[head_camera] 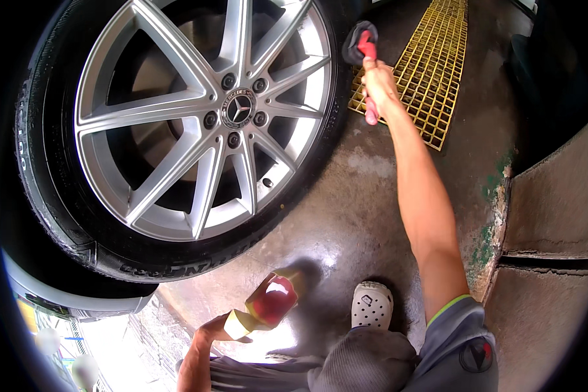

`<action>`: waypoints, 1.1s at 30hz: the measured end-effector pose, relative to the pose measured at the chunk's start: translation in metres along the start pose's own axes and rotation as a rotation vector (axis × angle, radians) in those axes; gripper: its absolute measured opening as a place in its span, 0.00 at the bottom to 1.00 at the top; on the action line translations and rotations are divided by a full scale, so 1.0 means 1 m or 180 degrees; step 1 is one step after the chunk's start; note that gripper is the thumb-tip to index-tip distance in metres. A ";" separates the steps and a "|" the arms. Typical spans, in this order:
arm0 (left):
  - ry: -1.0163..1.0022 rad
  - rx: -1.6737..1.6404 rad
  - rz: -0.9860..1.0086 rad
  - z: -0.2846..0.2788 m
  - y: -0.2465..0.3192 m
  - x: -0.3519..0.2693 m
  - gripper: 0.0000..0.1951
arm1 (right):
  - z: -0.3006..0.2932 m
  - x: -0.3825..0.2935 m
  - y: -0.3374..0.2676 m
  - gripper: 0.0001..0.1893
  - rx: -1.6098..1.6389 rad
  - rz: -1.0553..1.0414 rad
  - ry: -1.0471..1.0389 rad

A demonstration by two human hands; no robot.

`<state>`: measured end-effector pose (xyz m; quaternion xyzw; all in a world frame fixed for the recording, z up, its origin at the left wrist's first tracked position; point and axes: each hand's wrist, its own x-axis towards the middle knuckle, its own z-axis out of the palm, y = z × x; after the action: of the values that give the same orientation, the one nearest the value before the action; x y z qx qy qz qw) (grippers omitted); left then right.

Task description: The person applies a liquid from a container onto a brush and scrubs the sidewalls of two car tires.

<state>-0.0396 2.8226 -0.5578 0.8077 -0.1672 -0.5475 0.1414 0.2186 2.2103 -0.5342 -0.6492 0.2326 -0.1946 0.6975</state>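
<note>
My right hand (379, 85) is stretched far forward, closed around the red handle of a tyre dressing applicator or brush (368, 45). Its dark head is at the right edge of the black tyre (301, 206); whether it touches the rubber I cannot tell. The tyre surrounds a silver multi-spoke Mercedes alloy wheel (201, 110) with a dark centre cap. Low in the view, my left hand (214, 329) grips a cut-open yellowish container (239, 323). Something red and glossy, apparently liquid, shows inside its mouth. The fingers behind the container are partly hidden.
A yellow floor grating (428, 73) runs along the floor beyond the tyre. Wet, shiny concrete (357, 206) lies underfoot, with my cream perforated clog (372, 305) on it. Raised concrete slabs (549, 210) border the right side. Grey car bodywork (98, 306) curves below the tyre.
</note>
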 end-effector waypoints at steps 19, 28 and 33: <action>-0.0083 0.0060 -0.0139 -0.003 0.001 -0.003 0.39 | -0.027 -0.010 0.037 0.22 0.3118 0.1882 -0.0474; -0.0064 0.0000 -0.0126 0.006 0.004 -0.020 0.43 | 0.102 -0.167 -0.238 0.21 0.1211 -0.1041 -0.1311; -0.0067 0.0045 0.0204 0.002 -0.005 -0.001 0.39 | 0.127 -0.257 -0.199 0.24 0.0590 -0.2455 -0.2332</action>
<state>-0.0411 2.8274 -0.5595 0.7971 -0.1983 -0.5499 0.1514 0.0882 2.4450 -0.3112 -0.6487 -0.2992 -0.2171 0.6652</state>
